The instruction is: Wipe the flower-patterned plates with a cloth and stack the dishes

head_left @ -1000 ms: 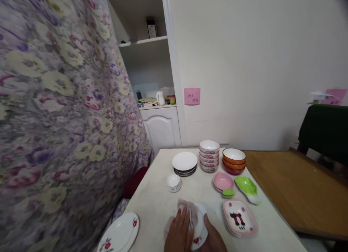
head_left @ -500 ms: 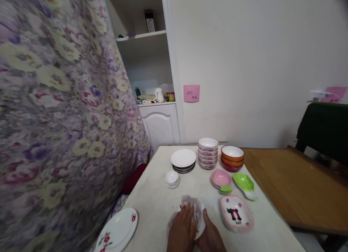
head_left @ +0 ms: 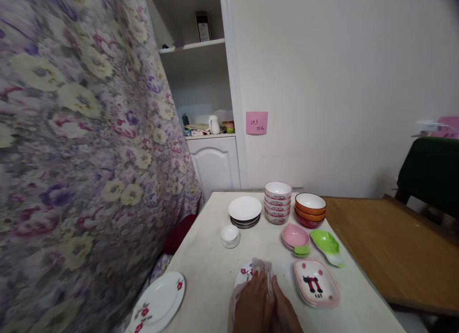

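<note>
Left hand flat, fingers together, pressing thin crumpled cloth onto white red-flowered plate, mostly hidden; right hand alongside, grip unclear, wrists cut off.

Plate mostly under hands, cloth

Both hands sit close together at the near edge of the tabletop, backs up and fingers pointing toward the far edge. The left hand lies flat with fingers together and curled slightly down. The right hand presses against its side, angled inward, fingers bent.
</note>
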Tool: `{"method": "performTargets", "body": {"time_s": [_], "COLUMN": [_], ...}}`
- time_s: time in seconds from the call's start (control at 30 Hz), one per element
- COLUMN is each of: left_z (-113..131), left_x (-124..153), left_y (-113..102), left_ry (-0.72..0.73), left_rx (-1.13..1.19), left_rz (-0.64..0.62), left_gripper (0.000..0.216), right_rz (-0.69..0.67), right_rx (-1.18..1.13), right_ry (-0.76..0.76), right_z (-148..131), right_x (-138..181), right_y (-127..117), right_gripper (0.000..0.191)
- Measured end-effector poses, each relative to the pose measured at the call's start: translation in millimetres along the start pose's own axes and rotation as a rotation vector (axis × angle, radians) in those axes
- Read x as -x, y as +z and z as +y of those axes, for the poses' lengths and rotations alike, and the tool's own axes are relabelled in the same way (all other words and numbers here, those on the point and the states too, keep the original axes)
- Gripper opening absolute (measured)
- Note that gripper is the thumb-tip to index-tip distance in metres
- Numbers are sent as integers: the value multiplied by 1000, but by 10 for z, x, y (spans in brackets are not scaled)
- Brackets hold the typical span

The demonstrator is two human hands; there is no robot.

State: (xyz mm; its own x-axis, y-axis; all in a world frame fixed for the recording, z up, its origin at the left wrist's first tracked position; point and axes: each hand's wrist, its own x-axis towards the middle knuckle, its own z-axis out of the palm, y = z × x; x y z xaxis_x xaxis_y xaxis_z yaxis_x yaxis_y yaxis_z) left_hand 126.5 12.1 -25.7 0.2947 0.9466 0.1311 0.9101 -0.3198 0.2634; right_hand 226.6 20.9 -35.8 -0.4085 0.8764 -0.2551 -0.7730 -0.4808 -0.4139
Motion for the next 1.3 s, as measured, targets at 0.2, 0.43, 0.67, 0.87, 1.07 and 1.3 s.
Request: {"method": "performTargets", "body": {"time_s": [0.2,0.43,0.67,0.87,1.07,1.3], "left_z": [-219,-495,-215,-718,-882,-943], "left_x": [102,335,403,180,-69,-162], "left_y": [-113,443,-176,-395,-249,-297], "left_ry": [-117,48,-102,-393,-448,-443], "left_rx": [-17,137,683,436,305,251], "left_rz": [31,82,346,318,267,220], "left_gripper": [52,44,28,24,20,13], "right_rz": [-76,-31,-31,63,126,67], "right_rx": [-7,142,269,429,461,458], "right_ry": [-15,-136,-200,-204,-195,-180], "right_z": [55,55,49,72,54,-39], "right_x": [18,33,-24,-147,-203,-76], "right_y": [24,-11,-174,-391,-517,-362], "right_gripper": [41,33,47,64,70,60]}}
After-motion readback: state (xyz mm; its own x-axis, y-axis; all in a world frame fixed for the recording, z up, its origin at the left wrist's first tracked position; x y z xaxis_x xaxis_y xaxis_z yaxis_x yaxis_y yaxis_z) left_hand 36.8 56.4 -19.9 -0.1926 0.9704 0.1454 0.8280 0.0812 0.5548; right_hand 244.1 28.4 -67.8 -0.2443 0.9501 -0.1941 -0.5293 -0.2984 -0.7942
